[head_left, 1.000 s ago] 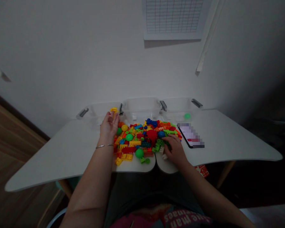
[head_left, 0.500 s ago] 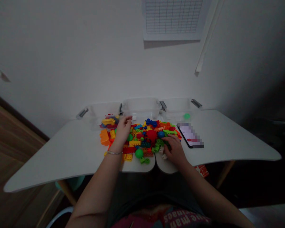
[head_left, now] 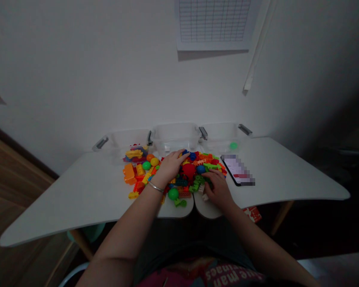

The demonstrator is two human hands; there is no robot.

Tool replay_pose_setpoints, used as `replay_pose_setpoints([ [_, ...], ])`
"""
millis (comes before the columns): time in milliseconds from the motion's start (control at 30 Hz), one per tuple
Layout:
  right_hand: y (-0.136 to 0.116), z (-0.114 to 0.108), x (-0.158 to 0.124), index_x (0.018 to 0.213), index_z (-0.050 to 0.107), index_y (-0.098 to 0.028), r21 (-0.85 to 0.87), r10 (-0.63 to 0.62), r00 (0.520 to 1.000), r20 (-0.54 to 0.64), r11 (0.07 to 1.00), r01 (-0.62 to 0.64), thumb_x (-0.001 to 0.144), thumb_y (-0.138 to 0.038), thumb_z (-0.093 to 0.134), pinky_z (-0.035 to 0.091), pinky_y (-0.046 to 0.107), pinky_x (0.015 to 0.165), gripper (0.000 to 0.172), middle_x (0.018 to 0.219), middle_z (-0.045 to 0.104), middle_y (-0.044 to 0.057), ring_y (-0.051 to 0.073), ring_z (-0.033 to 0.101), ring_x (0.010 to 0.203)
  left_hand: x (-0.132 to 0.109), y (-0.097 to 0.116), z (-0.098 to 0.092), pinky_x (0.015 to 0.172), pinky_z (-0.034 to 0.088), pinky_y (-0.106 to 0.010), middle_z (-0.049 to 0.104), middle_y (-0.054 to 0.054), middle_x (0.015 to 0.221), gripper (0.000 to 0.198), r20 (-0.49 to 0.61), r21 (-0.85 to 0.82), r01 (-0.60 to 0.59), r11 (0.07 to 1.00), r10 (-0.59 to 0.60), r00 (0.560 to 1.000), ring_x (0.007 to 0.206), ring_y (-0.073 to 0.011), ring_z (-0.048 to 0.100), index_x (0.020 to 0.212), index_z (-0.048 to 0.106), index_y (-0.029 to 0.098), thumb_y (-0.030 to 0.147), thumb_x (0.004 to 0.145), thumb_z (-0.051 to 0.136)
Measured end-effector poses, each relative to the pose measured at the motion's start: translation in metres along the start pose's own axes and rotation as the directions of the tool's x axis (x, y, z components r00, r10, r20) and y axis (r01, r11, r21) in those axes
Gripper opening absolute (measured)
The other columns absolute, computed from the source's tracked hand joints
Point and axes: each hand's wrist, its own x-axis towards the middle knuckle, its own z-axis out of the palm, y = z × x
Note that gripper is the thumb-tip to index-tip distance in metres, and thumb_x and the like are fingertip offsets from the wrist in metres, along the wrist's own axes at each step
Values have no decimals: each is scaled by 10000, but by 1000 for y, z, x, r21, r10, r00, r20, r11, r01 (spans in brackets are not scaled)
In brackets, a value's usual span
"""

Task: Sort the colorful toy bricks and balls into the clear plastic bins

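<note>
L hand (head_left: 171, 165) is laid open, palm down, on heap of plastic toy bricks (head_left: 184, 194). R hand (head_left: 217, 187) is curled on green bricks (head_left: 198, 182), w/ grip not determinable. Red ball (head_left: 189, 170) is seen btw hands. Heap is spread on white table (head_left: 77, 199), clear plastic bins (head_left: 175, 137) behind.

3 clear bins (head_left: 175, 135), 1 phone (head_left: 237, 170), 1 left hand (head_left: 171, 165), 1 right hand (head_left: 218, 189), 2 green balls (head_left: 173, 194), 1 yellow ball (head_left: 154, 161), 1 blue ball (head_left: 200, 169).

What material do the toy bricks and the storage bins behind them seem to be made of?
The toy bricks look like moulded plastic, glossy, with bright even colour. The storage bins look like clear plastic, as their walls are see-through.
</note>
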Motion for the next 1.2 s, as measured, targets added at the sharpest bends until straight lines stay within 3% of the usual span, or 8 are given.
replay_pose_setpoints([
  [267, 0, 0, 0, 1099, 637, -187, -1, 7, 1000, 8, 1000, -7, 816, -126, 504, 446, 505, 1001, 318, 1059, 690, 96, 287, 536, 1144, 5, 6, -6, 943, 464, -355, 581, -91, 1260, 373, -19, 72, 93, 993, -92, 996, 1088, -216, 572, 1273, 576, 249, 187, 931, 440],
  [500, 1, 1, 0, 1097, 634, -189, -2, -6, 1000, 2, 1000, 6, 817, -128, 500, 446, 503, 1002, 316, 1066, 687, 95, 283, 538, 1148, 5, 8, -8, 873, 457, -366, 645, -128, 1082, 535, 23, 161, 144, 976, -149, 989, 1023, -254, 573, 1408, 419, 157, 250, 895, 543],
  [767, 0, 0, 0, 1097, 639, -198, -3, 1, 1000, 5, 1000, -1, 821, -142, 498, 451, 510, 994, 315, 1061, 687, 97, 287, 542, 1147, 4, 11, -14, 829, 459, -355, 621, -109, 1032, 269, 58, 217, 205, 954, -222, 973, 1008, -256, 570, 1102, 588, 176, 269, 852, 618],
  [1000, 0, 1, 0, 1095, 642, -204, 2, 7, 1000, 1, 1000, -7, 813, -140, 499, 457, 510, 986, 323, 1056, 686, 97, 286, 550, 1135, 2, 13, -15, 791, 464, -351, 591, -104, 1074, 276, -1, 203, 271, 941, -277, 961, 1003, -251, 571, 1052, 565, 188, 285, 814, 664],
  [1200, 1, 2, 0, 1090, 634, -197, -2, -6, 1000, 9, 1000, 6, 809, -124, 502, 449, 510, 998, 318, 1056, 687, 95, 286, 544, 1145, 1, 11, -16, 759, 464, -367, 656, -106, 957, 225, -1, 195, 272, 942, -277, 961, 957, -275, 594, 1006, 565, 192, 274, 815, 650],
])
